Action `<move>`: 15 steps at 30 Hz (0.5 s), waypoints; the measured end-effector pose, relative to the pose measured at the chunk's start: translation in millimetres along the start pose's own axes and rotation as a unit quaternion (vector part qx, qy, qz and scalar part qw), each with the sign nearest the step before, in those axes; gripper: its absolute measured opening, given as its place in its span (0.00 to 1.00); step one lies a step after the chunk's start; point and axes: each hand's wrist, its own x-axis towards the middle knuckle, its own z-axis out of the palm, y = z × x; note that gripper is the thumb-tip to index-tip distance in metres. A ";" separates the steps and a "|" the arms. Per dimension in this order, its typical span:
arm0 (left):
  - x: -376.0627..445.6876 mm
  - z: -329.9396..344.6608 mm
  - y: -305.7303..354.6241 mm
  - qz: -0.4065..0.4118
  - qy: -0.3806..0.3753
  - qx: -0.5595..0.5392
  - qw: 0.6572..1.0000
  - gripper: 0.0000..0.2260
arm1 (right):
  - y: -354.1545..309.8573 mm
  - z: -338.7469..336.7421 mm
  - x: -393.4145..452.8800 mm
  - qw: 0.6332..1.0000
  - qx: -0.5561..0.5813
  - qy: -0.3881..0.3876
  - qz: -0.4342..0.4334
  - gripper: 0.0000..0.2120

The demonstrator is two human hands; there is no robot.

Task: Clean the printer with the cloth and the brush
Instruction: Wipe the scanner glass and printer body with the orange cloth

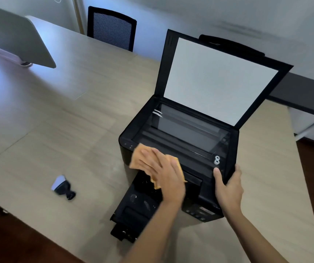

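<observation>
A black printer point(181, 149) sits on the pale wood-grain table point(57, 130), right of centre in the frame, with its scanner lid point(218, 78) propped upright so the white underside faces forward and the dark scanner glass point(184, 130) lies bare beneath it. Its front paper tray point(133, 211) is pulled out toward the bottom of the frame and looks dusty.

The left hand point(163, 177) lies flat, fingers spread, pressing an orange cloth point(144, 160) onto the printer's top front edge, just below the glass; its grip is a flat press on the cloth, not a fist. The cloth and the hand are blurred. The right hand point(228, 186) clasps the printer's front right corner, thumb on top and fingers wrapped down the side.

The brush point(63, 186), a small one with a black handle and pale bristles, lies on its side on the table in the lower left of the frame, well apart from the printer and untouched.

In the upper left stands a grey desk divider point(17, 35), and a black mesh-backed chair point(110, 28) sits behind the table at the top centre.
</observation>
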 end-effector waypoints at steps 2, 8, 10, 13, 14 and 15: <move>-35.4 14.1 20.7 -0.012 -0.023 -0.057 0.998 0.35 | -0.5 0.3 -0.1 1.000 -0.004 0.002 -0.001 0.32; -55.8 11.8 32.0 -0.096 -0.115 -0.189 0.970 0.45 | 2.0 -0.1 -0.1 1.000 -0.009 -0.001 -0.004 0.33; -37.0 2.9 20.8 -0.099 -0.108 -0.193 0.970 0.46 | 1.2 -0.3 0.4 1.000 -0.005 -0.003 -0.010 0.31; 1.4 -12.4 10.8 -0.115 -0.077 -0.205 0.969 0.45 | 1.4 -0.9 1.2 1.000 0.002 0.002 -0.018 0.30; 9.4 -16.8 9.4 -0.116 -0.069 -0.201 0.970 0.45 | 0.8 -0.7 1.1 1.000 0.003 0.002 -0.017 0.30; 12.3 -20.7 9.4 -0.112 -0.059 -0.201 0.971 0.45 | 0.4 -0.4 0.8 1.000 0.004 0.002 -0.017 0.30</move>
